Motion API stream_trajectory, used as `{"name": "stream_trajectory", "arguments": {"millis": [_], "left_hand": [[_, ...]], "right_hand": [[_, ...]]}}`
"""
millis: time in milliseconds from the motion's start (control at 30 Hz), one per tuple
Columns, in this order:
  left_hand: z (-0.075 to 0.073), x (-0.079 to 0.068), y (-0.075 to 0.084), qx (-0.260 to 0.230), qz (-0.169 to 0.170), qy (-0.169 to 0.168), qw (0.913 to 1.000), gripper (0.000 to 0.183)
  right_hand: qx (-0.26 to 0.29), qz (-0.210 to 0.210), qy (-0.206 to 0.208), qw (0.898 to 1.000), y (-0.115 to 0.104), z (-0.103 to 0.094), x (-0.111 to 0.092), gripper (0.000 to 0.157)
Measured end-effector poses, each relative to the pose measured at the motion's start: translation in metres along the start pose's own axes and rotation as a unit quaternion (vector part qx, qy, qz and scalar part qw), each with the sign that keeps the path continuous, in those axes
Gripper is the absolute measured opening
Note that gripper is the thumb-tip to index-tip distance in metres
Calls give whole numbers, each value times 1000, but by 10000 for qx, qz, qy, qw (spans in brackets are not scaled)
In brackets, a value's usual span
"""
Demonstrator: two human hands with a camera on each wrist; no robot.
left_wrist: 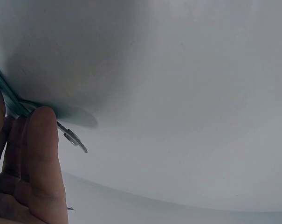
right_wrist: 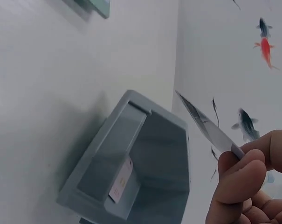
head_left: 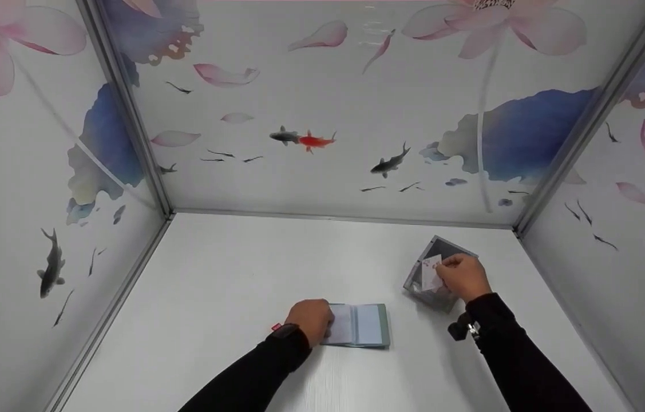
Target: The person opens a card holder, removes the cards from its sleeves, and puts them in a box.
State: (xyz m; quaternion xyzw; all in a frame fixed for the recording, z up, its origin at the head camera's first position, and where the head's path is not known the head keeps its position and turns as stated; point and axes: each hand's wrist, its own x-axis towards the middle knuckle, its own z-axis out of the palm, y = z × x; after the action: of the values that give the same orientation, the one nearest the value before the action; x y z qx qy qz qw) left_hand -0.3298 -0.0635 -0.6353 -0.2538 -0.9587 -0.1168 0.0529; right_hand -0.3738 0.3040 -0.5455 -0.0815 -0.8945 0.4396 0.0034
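Observation:
A small card album (head_left: pixel 371 325) with a green cover lies open on the white table, its clear sleeve pages facing up. My left hand (head_left: pixel 309 321) grips its left edge; in the left wrist view the thumb and fingers (left_wrist: pixel 44 154) close on the green cover edge (left_wrist: pixel 12 98). My right hand (head_left: pixel 467 278) pinches a thin white card (head_left: pixel 431 273) with small reddish marks between thumb and fingers. The card is held above a grey plastic bin (head_left: pixel 418 264), apart from it. Inside the bin, the right wrist view shows another card (right_wrist: pixel 121 181) leaning against the wall.
White panels printed with fish and lotus flowers (head_left: pixel 316 140) enclose the white table (head_left: pixel 230 274) at the back and both sides, joined by grey metal strips. The bin stands to the right of the album, farther back. A black wrist camera (head_left: pixel 459 327) sits on the right wrist.

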Motion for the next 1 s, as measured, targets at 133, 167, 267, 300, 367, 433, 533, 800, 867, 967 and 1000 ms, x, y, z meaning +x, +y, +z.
{"name": "stream_trajectory", "arguments": {"millis": [133,167,267,300,367,433,533,800,867,967,1000], "left_hand": [[0,-2,-1,86,92,105,9999,18],[1,-2,-2,98,113,142,9998,19],[1,-3,-2,165,140,178,9996,21],[1,-3,-2,165,135,191,9996,21],[0,-3,-1,138,110,193,9997,20],[-1,-3,1,137,86,214,9996,19],[-1,-2,2,15,13,185,9998,18],[1,1,2,-38,-110,33,9999,19],[0,1,2,-47,-153,-6,9999,19],[0,1,1,-97,-217,-25,9997,18],[0,0,1,-103,-222,-17,9997,18]], "right_hand": [[-243,-82,64,9997,6,-6,13,39],[-282,-106,72,9995,7,-6,16,39],[-394,-205,153,9989,8,-8,24,39],[-425,-243,202,9986,7,-8,26,38],[-507,-340,305,9977,7,-8,29,39],[-613,-379,353,9968,8,-6,33,40],[-833,-419,324,9951,10,-1,40,39],[-1409,-385,430,9883,7,14,54,25],[-1484,-368,375,9875,8,18,58,29],[-1664,-393,282,9849,8,24,61,33],[-1695,-397,274,9844,9,26,62,33]]}}
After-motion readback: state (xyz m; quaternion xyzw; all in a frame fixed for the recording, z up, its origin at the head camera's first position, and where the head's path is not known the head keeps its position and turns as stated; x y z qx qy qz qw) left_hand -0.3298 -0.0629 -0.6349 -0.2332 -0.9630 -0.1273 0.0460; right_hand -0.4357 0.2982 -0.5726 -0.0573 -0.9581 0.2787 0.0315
